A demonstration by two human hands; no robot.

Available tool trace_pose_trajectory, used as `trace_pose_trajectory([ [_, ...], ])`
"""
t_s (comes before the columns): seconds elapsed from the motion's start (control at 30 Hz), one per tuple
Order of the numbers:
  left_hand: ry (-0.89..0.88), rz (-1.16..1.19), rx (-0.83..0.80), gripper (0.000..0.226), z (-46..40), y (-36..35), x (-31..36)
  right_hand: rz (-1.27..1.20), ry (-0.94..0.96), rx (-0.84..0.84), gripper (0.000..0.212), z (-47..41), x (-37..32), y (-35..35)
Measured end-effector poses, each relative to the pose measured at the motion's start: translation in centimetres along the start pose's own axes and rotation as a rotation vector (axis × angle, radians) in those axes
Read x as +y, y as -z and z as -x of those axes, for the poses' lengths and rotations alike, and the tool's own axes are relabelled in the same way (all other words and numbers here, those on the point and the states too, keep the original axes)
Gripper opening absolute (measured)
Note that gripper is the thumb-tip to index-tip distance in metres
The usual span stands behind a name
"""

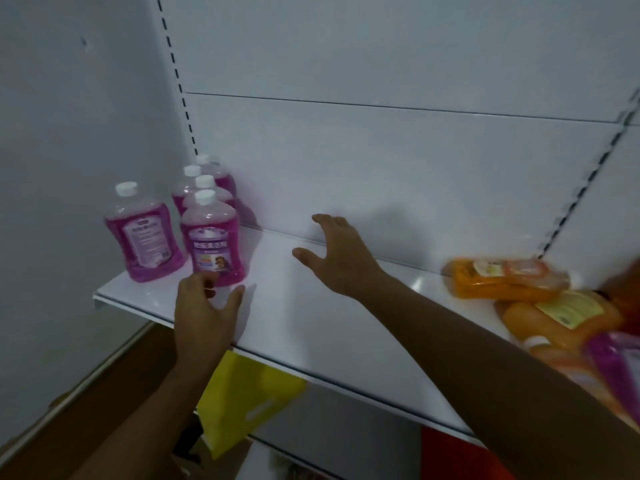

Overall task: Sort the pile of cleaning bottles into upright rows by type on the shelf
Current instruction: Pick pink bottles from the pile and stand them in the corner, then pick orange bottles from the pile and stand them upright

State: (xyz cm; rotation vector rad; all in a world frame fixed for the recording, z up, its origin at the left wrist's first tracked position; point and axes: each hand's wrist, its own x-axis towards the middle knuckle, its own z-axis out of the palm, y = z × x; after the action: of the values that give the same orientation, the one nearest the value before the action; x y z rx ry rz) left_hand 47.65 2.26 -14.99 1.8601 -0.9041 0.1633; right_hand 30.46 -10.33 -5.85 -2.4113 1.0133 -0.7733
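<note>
1. Head view: left hand [204, 317] spread wide, holding nothing, fingertips at the front pink bottle [213, 239]; right hand [341, 258] wide, empty, above the shelf [311, 327].
2. Pile of orange bottles [512, 282] lies well right of both.
3. Risk: a nudge could topple the upright pink row.

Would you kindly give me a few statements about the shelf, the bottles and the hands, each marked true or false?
1. The pink bottles stand upright at the left end of the shelf. True.
2. The orange bottles stand upright in a row. False: they lie on their sides in a pile at the right.
3. The right hand grips a bottle. False: it is spread open above the shelf, holding nothing.
4. The left hand is at the base of the frontmost pink bottle. True.
5. The pink bottles have white caps. True.
</note>
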Motion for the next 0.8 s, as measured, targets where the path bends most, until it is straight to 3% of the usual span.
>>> trace_pose_trajectory([
  [0.17, -0.081, 0.068, -0.237, 0.044, 5.5, -4.8, 7.2, 0.105, -0.085, 0.039, 0.067, 6.4, 5.8, 7.3],
  [0.43, -0.272, 0.161, -0.442, 0.054, 13.5, -12.3, 21.2, 0.169, -0.272, 0.15, 0.065, 16.5, 13.6, 19.0],
  [0.63, -0.359, 0.225, -0.559, 0.052, 16.3, -16.9, 27.7, 0.213, -0.361, 0.202, 0.065, 20.5, 17.3, 23.2],
  [0.8, -0.41, 0.219, -0.601, 0.055, 15.7, -19.4, 29.3, 0.203, -0.403, 0.196, 0.065, 19.7, 18.9, 23.6],
])
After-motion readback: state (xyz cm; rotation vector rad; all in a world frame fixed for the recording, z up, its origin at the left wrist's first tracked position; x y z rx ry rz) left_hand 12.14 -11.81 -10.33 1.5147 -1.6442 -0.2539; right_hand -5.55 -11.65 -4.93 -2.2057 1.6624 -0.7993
